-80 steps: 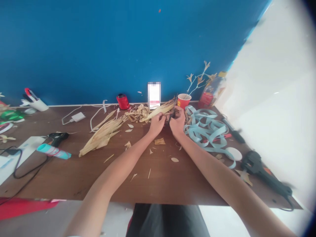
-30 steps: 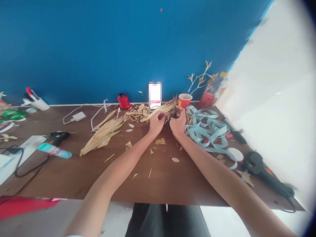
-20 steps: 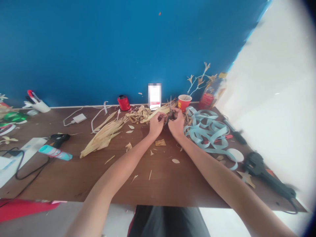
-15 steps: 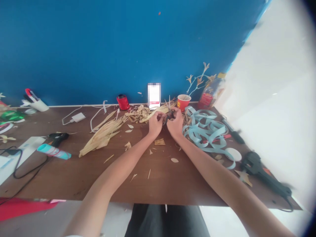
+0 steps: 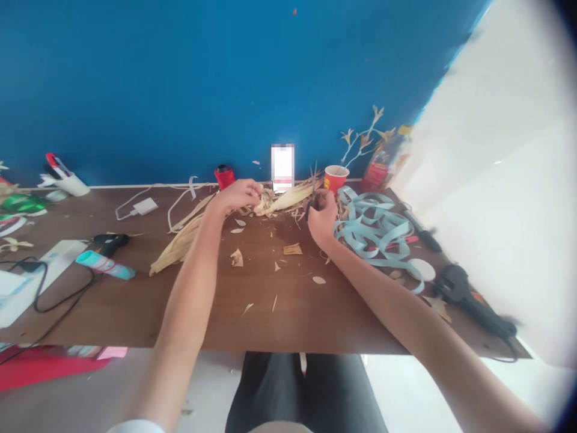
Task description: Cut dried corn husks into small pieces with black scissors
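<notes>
In my right hand (image 5: 323, 218) is a pair of scissors (image 5: 314, 175), held by its dark handles with the blades pointing up toward the wall. My left hand (image 5: 238, 195) hovers at the left side of a heap of dried corn husk scraps (image 5: 267, 198), its fingers loosely bent and apart. No object shows clearly in those fingers. A long pale corn husk (image 5: 293, 197) lies across the heap between both hands. Under and beside my left forearm rests a bundle of husks (image 5: 175, 249). Small cut husk pieces (image 5: 293, 249) are scattered on the brown table (image 5: 261, 325).
Behind stand a phone (image 5: 282, 167), a red can (image 5: 224, 176) and a paper cup (image 5: 336, 178) near a flower branch (image 5: 360, 141). On the right lie tangled blue ribbon (image 5: 374, 225) and a glue gun (image 5: 478, 304). A charger (image 5: 143, 207) and a blue tube (image 5: 106, 264) lie left.
My left hand has parted from my right and moved left to the husk heap. The right hand stays near the same spot with the scissors. The view has tilted slightly.
</notes>
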### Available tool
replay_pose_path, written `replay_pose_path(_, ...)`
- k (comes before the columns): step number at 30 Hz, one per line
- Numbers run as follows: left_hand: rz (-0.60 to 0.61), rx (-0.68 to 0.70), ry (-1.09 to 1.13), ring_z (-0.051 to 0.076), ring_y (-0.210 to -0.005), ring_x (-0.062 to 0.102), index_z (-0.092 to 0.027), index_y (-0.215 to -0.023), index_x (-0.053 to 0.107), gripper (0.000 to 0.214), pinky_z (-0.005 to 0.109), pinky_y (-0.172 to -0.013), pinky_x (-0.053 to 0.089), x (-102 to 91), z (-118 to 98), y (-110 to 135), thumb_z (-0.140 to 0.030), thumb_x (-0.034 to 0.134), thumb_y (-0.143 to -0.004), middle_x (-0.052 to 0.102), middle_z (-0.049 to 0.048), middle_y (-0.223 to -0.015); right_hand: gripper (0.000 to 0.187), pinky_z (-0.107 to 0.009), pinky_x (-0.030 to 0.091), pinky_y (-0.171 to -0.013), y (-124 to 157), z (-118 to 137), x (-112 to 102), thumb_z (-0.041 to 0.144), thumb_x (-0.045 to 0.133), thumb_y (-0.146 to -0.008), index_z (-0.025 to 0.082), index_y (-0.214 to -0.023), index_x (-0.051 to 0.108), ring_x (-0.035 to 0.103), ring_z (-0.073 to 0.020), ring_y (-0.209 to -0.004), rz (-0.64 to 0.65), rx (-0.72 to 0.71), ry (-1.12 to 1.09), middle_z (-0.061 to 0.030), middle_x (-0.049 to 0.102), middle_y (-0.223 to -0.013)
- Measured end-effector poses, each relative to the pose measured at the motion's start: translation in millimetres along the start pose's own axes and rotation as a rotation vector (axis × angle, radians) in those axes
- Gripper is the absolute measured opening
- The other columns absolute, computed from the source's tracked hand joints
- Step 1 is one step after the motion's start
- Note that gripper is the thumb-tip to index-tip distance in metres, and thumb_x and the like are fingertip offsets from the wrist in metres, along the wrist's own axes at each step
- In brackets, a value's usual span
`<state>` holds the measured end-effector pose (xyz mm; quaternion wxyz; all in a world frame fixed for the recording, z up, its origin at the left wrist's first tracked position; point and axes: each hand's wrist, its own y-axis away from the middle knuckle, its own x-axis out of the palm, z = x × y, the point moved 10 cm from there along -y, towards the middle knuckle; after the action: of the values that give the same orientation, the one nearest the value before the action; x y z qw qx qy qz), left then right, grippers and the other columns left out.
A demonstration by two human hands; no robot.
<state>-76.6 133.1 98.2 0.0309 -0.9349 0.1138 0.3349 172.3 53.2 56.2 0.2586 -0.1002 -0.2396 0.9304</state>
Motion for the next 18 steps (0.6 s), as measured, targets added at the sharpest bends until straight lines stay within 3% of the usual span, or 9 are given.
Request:
replay_pose_path(2, 0.240, -0.051, -0.156, 0.015, -0.064, 0.062, -0.016, -0.090, 0.064, 0.030, 0.026, -0.062, 0.048, 6.0, 17, 4, -0.013, 0.074, -0.062, 0.070, 0.0020, -0.075, 0.027, -0.027, 0.043, -0.056, 0, -1, 1, 0.030, 0.057, -0.076, 0.022, -0.101, 0.052, 0.052, -0.0150, -0.061, -0.009, 0.021, -0.029, 0.0036, 0.054, -0.068)
replay_pose_path(4, 0.331, -0.113, -0.257, 0.015, -0.064, 0.062, -0.014, -0.090, 0.063, 0.030, 0.026, -0.063, 0.048, 6.1, 36, 4, -0.008, 0.071, -0.062, 0.070, 0.0017, -0.074, 0.026, -0.027, 0.043, -0.056, 0, -3, 0, 0.031, 0.058, -0.075, 0.022, -0.098, 0.052, 0.051, -0.0147, -0.061, -0.027, 0.046, -0.050, 0.0034, 0.054, -0.069)
replay_pose_path(7, 0.381, -0.211, -0.316, 0.016, -0.062, 0.061, -0.012, -0.083, 0.065, 0.030, 0.027, -0.064, 0.049, 7.0, 61, 3, -0.001, 0.070, -0.056, 0.068, 0.0009, -0.066, 0.027, -0.028, 0.044, -0.057, -4, -9, -2, 0.030, 0.059, -0.073, 0.022, -0.097, 0.053, 0.052, -0.0148, -0.062, -0.064, 0.085, -0.092, 0.0025, 0.055, -0.071)
replay_pose_path(10, 0.420, -0.262, -0.320, 0.016, -0.063, 0.063, -0.011, -0.085, 0.067, 0.029, 0.031, -0.073, 0.051, 6.9, 77, 2, 0.000, 0.071, -0.058, 0.067, 0.0004, -0.063, 0.029, -0.029, 0.045, -0.060, -8, -15, -6, 0.030, 0.059, -0.071, 0.021, -0.098, 0.052, 0.054, -0.0158, -0.066, -0.118, 0.130, -0.145, 0.0011, 0.056, -0.074)
replay_pose_path(14, 0.436, -0.223, -0.284, 0.016, -0.072, 0.066, -0.014, -0.097, 0.069, 0.040, 0.030, -0.078, 0.050, 1.7, 77, 0, -0.005, 0.075, -0.058, 0.072, 0.0033, -0.078, 0.025, -0.027, 0.045, -0.059, -11, -24, -13, 0.029, 0.060, -0.070, 0.021, -0.092, 0.052, 0.055, -0.0149, -0.068, -0.200, 0.200, -0.202, 0.0009, 0.056, -0.076)
replay_pose_path(16, 0.442, -0.164, -0.311, 0.017, -0.072, 0.066, -0.017, -0.094, 0.071, 0.040, 0.027, -0.071, 0.048, 5.1, 66, 0, -0.013, 0.077, -0.054, 0.072, 0.0051, -0.083, 0.022, -0.025, 0.044, -0.057, -11, -30, -19, 0.028, 0.060, -0.069, 0.022, -0.089, 0.051, 0.053, -0.0133, -0.065, -0.255, 0.245, -0.207, 0.0019, 0.055, -0.074)
replay_pose_path(18, 0.481, -0.093, -0.370, 0.017, -0.068, 0.063, -0.020, -0.088, 0.073, 0.037, 0.025, -0.065, 0.046, 20.7, 46, 4, -0.022, 0.079, -0.051, 0.071, 0.0040, -0.079, 0.020, -0.023, 0.041, -0.053, -13, -36, -18, 0.028, 0.058, -0.070, 0.023, -0.088, 0.048, 0.050, -0.0114, -0.061, -0.239, 0.289, -0.213, 0.0038, 0.052, -0.071)
